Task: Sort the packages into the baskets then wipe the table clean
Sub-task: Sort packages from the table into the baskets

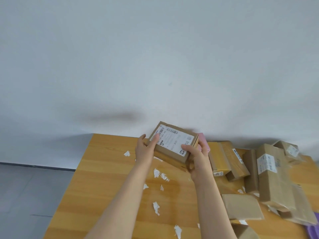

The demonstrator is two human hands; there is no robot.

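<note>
I hold a small brown cardboard box point(172, 144) with a white shipping label above the far part of the wooden table point(103, 178). My left hand point(145, 150) grips its left end, thumb on the label. My right hand point(195, 157) grips its right near corner. A heap of brown packages point(269, 171) lies on the table's right side. No basket is in view.
Several torn white paper scraps point(158, 173) are strewn over the table's middle. A pink box point(204, 144) sits behind the held box against the white wall. Grey floor point(31, 192) shows past the table's left edge. Something purple point(313, 228) shows at the lower right.
</note>
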